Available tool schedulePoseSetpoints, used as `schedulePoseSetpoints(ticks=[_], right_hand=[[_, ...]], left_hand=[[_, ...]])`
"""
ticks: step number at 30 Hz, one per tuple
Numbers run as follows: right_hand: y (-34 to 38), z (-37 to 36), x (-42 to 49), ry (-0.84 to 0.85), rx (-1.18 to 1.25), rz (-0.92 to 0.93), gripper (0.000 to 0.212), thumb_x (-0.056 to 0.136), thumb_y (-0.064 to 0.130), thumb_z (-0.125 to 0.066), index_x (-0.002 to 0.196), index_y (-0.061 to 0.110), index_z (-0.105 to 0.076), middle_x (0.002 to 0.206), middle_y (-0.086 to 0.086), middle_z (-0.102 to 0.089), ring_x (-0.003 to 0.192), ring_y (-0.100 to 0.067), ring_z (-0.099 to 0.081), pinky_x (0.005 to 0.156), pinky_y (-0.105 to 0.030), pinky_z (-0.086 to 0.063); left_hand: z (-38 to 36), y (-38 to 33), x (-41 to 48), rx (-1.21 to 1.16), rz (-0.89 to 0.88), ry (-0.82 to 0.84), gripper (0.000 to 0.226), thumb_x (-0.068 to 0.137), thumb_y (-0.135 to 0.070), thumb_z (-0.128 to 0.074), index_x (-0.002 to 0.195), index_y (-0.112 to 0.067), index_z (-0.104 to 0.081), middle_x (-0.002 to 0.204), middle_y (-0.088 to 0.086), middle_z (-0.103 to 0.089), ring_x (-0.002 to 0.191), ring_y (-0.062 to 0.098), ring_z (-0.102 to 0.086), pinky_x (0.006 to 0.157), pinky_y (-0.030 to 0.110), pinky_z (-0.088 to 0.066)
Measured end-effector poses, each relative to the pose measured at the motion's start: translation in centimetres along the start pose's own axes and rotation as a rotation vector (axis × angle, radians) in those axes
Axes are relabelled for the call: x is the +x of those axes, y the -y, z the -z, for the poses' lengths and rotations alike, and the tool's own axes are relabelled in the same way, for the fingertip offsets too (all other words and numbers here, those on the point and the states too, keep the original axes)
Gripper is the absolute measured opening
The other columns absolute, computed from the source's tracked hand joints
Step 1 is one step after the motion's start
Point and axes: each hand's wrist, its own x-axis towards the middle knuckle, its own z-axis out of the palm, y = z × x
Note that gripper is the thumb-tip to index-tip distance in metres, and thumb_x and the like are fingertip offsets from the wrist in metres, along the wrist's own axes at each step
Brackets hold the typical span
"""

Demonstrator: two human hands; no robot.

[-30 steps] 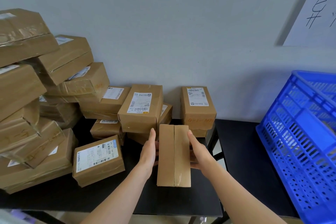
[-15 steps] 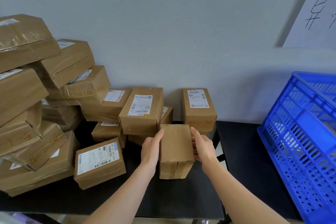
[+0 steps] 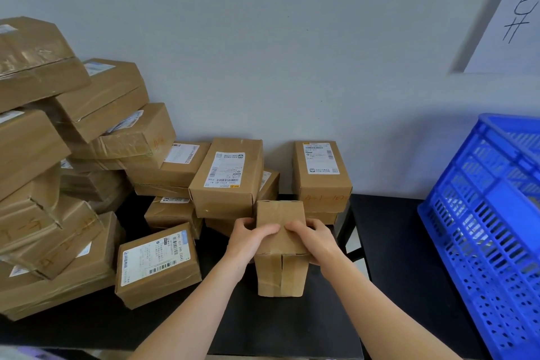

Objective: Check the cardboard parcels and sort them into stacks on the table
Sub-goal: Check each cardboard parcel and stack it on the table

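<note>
Both my hands hold a small plain cardboard parcel [image 3: 280,269] above the black table [image 3: 292,327], in the lower middle of the view. Its taped seam faces me and its end flap is tipped up toward the camera. My left hand [image 3: 248,240] grips the left side with fingers curled over the top face. My right hand [image 3: 315,238] grips the right side the same way. Behind it lie labelled parcels: one tilted [image 3: 230,175] and one by the wall [image 3: 320,169].
A tall, leaning pile of larger taped parcels [image 3: 43,178] fills the left. A labelled parcel [image 3: 157,263] lies flat left of my hands. A blue slatted crate [image 3: 493,231] stands at the right on a second black table [image 3: 391,242]. A handwritten sheet [image 3: 514,20] hangs on the wall.
The parcel lay flat with its long seam upward. My hands have tipped it so the seam now faces me, and my fingers have moved over its upper face.
</note>
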Motion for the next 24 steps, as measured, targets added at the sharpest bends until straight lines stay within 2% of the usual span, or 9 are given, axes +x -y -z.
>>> schedulePoseSetpoints(ticks=[3,12,16,24], right_hand=[[0.3,-0.2,0.5,0.019,-0.022,-0.019,0.063,0.080,0.040,-0.067,0.136,0.022,-0.043,0.119,-0.004,-0.056,0.105,-0.023,-0.056,0.090,-0.041,-0.051],[0.8,-0.1,1.1,0.076,-0.004,-0.072,0.064,0.081,0.036,-0.067,0.137,0.021,-0.040,0.113,-0.004,-0.056,0.098,-0.021,-0.056,0.069,-0.032,-0.050],[1.3,0.0,1.2,0.098,0.009,-0.097,0.064,0.080,0.033,-0.067,0.137,0.020,-0.041,0.114,-0.005,-0.056,0.098,-0.022,-0.056,0.070,-0.032,-0.049],[0.5,0.1,1.6,0.112,-0.002,-0.097,0.068,0.079,0.041,-0.068,0.138,0.024,-0.038,0.112,-0.002,-0.054,0.092,-0.017,-0.054,0.061,-0.028,-0.045]], left_hand=[[0.1,-0.2,0.4,-0.020,0.002,0.013,0.063,0.069,-0.037,-0.081,0.114,-0.024,-0.039,0.101,-0.001,-0.053,0.087,0.014,-0.055,0.060,0.027,-0.043],[0.1,-0.8,0.8,0.011,0.031,0.021,0.062,0.071,-0.036,-0.079,0.115,-0.020,-0.038,0.103,0.001,-0.051,0.089,0.015,-0.052,0.062,0.027,-0.041],[0.1,-0.8,0.8,0.018,0.064,0.022,0.064,0.071,-0.040,-0.079,0.114,-0.020,-0.037,0.099,-0.001,-0.050,0.086,0.013,-0.051,0.062,0.027,-0.042],[0.2,-0.4,0.9,-0.046,0.098,0.078,0.063,0.071,-0.042,-0.079,0.117,-0.023,-0.041,0.105,0.002,-0.056,0.092,0.017,-0.057,0.062,0.027,-0.046]])
